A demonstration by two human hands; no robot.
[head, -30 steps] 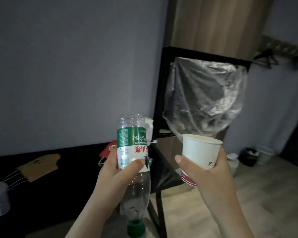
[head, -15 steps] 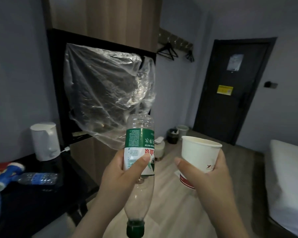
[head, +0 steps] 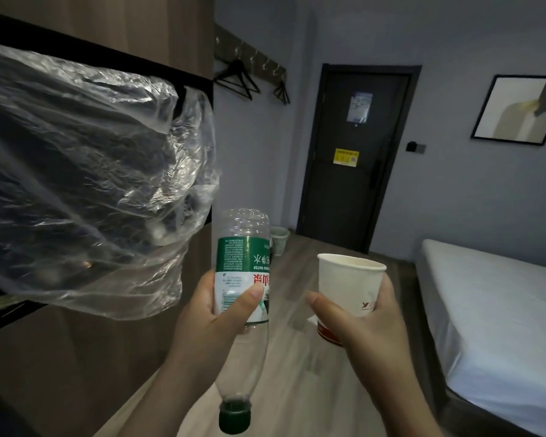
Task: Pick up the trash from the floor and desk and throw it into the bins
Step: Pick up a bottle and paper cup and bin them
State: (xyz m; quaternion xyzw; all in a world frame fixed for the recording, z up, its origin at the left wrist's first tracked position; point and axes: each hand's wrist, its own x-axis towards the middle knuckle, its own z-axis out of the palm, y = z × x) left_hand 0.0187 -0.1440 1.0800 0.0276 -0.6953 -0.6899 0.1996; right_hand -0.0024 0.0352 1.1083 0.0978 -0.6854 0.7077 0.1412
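My left hand (head: pixel 216 320) grips an empty clear plastic bottle (head: pixel 242 257) with a green label, held upside down so its green cap points at the floor. In my right hand (head: pixel 356 329) I hold a white paper cup (head: pixel 349 282) upright, fingers curled round its lower part, which has a red band. Both hands are raised in front of me, side by side and apart. A pale bin (head: pixel 279 239) stands on the floor by the far wall, partly hidden behind the bottle.
A large clear plastic sheet (head: pixel 85 190) covers a dark object on the wooden cabinet at left. A dark door (head: pixel 353 159) is straight ahead. A bed with a white sheet (head: pixel 498 313) fills the right side. Wooden floor (head: pixel 300 373) runs between cabinet and bed.
The view has swung right, away from the black desk with the kettle, toward the door and bed. Both hands keep the bottle and cup in the same hold.
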